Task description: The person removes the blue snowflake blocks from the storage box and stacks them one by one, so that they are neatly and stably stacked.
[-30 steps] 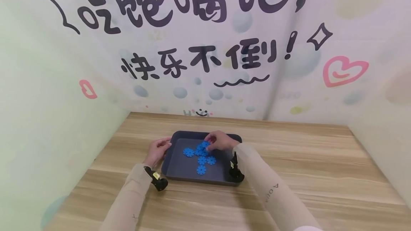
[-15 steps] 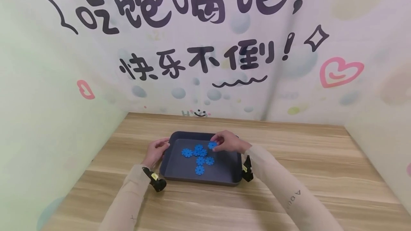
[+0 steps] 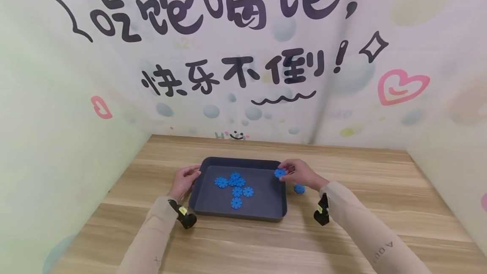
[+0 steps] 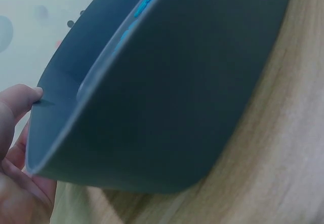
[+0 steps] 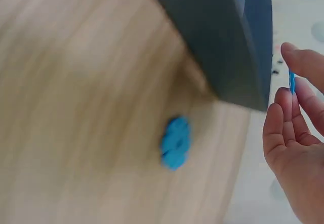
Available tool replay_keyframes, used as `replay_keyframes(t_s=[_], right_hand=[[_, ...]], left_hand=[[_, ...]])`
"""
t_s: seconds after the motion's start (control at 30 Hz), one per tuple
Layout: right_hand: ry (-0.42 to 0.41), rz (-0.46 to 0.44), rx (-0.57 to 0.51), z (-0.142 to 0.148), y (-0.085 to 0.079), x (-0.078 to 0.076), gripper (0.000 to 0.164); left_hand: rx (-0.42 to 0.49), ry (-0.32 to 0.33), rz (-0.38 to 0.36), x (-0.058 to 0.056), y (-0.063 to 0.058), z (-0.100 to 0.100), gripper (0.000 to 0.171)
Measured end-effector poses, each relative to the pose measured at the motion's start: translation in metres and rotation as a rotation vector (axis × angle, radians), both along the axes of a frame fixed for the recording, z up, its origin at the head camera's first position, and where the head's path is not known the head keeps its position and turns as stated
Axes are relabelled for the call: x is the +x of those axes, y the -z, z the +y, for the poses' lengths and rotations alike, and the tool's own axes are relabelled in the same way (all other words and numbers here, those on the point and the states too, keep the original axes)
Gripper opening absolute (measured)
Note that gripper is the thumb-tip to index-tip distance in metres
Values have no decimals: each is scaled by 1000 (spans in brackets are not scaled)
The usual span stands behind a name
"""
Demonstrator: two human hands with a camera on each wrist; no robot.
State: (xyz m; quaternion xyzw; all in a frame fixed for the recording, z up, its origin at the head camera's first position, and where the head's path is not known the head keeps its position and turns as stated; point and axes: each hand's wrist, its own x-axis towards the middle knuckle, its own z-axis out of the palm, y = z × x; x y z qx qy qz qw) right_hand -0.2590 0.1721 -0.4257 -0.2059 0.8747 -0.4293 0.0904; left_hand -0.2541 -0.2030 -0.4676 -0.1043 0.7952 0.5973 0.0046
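At the dark grey tray's (image 3: pixel 262 212) left end, my left hand (image 3: pixel 185 180) pinches the wall, thumb (image 4: pixel 23 98) over the rim and fingers outside. Between thumb and fingers of my right hand (image 3: pixel 302 173) is a notched blue plastic disc (image 3: pixel 280 173), held above the tray's right rim. The right wrist view shows this pinched disc (image 5: pixel 291 81) edge-on. Several similar blue discs (image 3: pixel 236 191) lie in the middle of the tray, some overlapping. Just beyond the tray's right side, blue notched pieces (image 5: pixel 175 142) lie on the table, below my right hand.
The tray stands on a wood-grain table (image 3: pixel 373 198). A printed white cloth wall (image 3: pixel 213 75) rises behind it, with pale side walls at left and right. Black wrist cameras (image 3: pixel 321 210) sit on both wrists.
My right hand has picked a blue disc from the cluster and carried it right, to the tray's right rim. Blue on the table now shows past my arm. My left hand stays put.
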Motion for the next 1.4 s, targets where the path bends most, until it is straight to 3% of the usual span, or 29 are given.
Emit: replay_keyframes(t_s=[0.3,0.73,1.4], right_hand=[[75,-1,-45,30,16,9,34],[92,-32,-17,55,35,15,31],[57,-84,-9,54,44,17,30]], left_hand=[[26,3,8,0,0,0,33],[0,4,-3,1,-3,0,33],[5,-3,-2,0,0,-1,33]])
